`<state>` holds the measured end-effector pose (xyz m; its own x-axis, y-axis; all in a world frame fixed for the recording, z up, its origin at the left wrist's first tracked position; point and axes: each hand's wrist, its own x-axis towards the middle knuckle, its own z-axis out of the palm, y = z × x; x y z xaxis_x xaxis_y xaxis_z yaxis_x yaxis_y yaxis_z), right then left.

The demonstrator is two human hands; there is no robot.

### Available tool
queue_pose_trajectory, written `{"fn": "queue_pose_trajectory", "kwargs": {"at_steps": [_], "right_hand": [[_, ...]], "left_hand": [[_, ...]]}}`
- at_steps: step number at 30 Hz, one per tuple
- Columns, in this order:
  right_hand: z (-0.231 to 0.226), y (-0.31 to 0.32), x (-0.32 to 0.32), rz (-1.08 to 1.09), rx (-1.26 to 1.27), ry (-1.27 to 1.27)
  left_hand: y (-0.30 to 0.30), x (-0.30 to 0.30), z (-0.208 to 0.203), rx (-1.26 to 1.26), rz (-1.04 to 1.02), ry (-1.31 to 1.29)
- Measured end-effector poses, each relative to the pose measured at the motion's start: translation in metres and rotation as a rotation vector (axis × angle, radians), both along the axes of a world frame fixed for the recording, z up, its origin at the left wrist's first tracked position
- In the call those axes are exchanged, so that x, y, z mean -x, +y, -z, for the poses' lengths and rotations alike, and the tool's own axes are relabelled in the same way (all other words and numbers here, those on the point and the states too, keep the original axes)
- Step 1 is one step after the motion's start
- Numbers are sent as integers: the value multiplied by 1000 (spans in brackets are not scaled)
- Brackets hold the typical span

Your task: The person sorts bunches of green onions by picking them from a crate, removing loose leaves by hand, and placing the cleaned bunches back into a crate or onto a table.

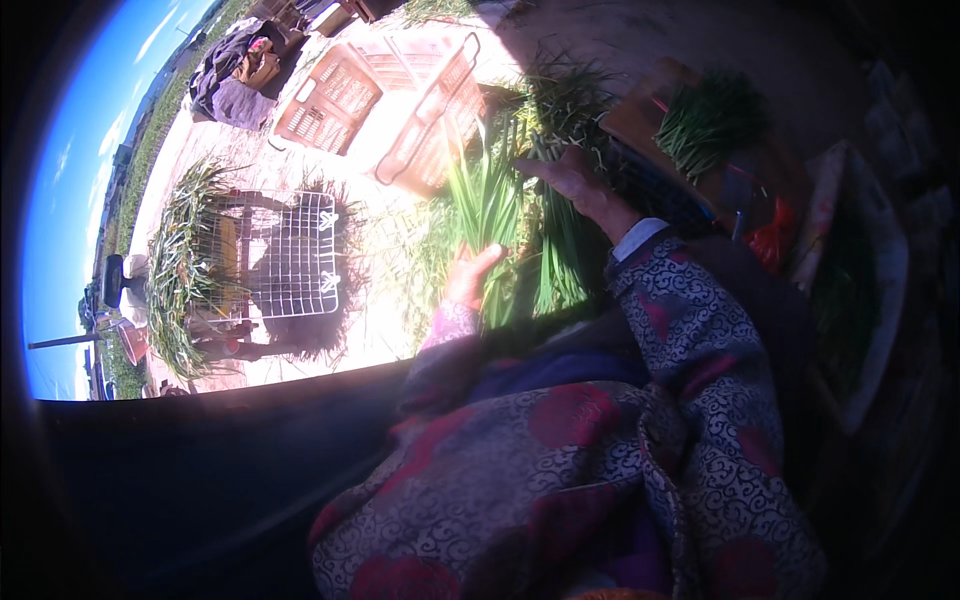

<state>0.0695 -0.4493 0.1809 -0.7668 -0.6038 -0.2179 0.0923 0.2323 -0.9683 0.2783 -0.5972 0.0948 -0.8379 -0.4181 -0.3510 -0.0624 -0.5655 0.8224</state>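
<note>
A bunch of long, flat green leaves (488,195), looking like garlic chives, fans out in front of my lap. My left hand (467,277) is closed round its near left side, thumb on top. Above and to the right, my right hand (580,185) is held out flat over the leaves, fingers stretched to the left; I cannot tell whether it touches them. More green leaves (560,255) hang below my right hand, close to my lap. Patterned sleeves cover both forearms.
Peach plastic crates (430,125) stand ahead in bright sun. To the left, a white wire rack (292,252) stands beside heaped greens (190,265). A bunch of thin greens (710,122) lies on a brown board (640,100) at right, near a red plastic bag (772,235) and a pale box (885,300).
</note>
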Motion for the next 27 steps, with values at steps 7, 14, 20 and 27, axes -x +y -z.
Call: {"fn": "queue_pose_trajectory", "kwargs": {"at_steps": [7,14,20,27], "right_hand": [[73,5,59,382,-223,764],[68,30,68,134,29,494],[40,2,25,-119,118,28],[65,-4,40,-104,104,43]], "left_hand": [[-4,-1,-21,-36,35,-8],[-15,13,9,-18,82,92],[-14,1,-6,-72,129,126],[-23,-3,4,-134,123,149]]}}
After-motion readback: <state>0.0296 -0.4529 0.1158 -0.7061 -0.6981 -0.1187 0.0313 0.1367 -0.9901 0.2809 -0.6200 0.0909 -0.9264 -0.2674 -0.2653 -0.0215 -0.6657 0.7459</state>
